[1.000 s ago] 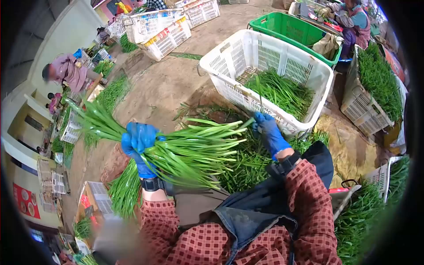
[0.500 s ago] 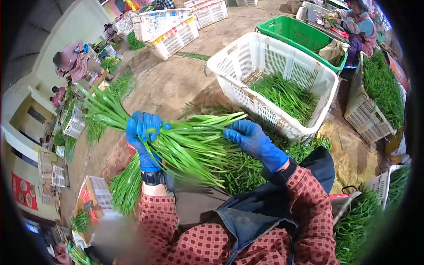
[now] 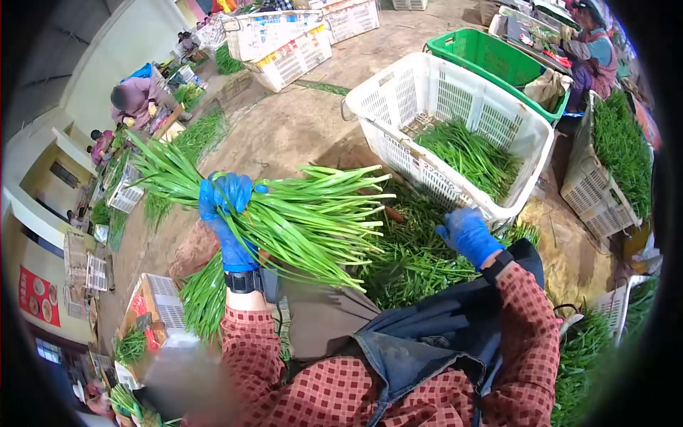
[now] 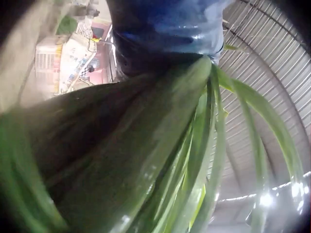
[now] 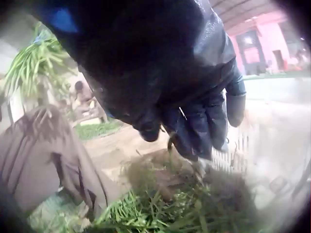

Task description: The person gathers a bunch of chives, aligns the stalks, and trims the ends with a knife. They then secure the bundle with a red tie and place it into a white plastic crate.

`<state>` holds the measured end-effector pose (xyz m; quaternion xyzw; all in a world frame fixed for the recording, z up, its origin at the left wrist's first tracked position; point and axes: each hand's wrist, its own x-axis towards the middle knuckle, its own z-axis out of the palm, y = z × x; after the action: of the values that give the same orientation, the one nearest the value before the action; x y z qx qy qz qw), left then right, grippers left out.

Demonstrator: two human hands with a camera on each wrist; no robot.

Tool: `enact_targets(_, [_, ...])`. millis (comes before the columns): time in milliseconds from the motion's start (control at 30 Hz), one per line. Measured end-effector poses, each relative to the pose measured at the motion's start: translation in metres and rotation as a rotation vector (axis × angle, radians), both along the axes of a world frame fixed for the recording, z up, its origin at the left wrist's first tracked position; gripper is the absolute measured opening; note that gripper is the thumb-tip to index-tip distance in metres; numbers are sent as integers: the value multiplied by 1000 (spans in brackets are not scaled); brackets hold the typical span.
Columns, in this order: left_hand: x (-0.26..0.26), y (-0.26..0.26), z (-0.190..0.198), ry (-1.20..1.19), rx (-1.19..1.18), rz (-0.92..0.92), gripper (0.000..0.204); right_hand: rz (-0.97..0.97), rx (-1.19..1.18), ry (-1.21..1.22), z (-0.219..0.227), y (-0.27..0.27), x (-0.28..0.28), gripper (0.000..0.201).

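A bunch of garlic chives (image 3: 313,213), long flat green leaves with paler stem ends, lies sideways in the grip of my blue-gloved left hand (image 3: 226,203). Its stem ends fan out to the right and the leaf tips stick out to the upper left. Close up in the left wrist view, the leaves (image 4: 189,160) spread out below the glove (image 4: 170,29). My gloved right hand (image 3: 471,236) is apart from the bunch, over a heap of loose greens (image 3: 420,260). In the right wrist view its fingers (image 5: 194,128) hang loosely downward, a thin strand beside them.
A white slatted crate (image 3: 455,196) with cut chives (image 3: 473,156) inside stands just ahead, a green crate (image 3: 491,60) behind it. Another filled crate (image 3: 597,174) is at the right. More chives (image 3: 203,302) lie beside my left forearm. People work farther back on both sides.
The right hand came in to the bunch's stem ends, then moved off right and down over the heap. The left hand keeps its grip. The head view has shifted slightly left.
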<state>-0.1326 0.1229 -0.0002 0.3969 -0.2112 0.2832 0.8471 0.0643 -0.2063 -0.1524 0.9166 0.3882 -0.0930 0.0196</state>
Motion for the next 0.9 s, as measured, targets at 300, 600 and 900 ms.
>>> enact_targets(300, [17,-21,-3,59,-71,4,36,143,1214,410,83,77,-65,30])
enact_targets(600, [21,-22,-6,46,-41,-64,37,279,1242,128,76,90,-70,23])
enact_targets(900, [25,-41,6,174,-80,82,36,-176,1749,942,46,106,-83,21])
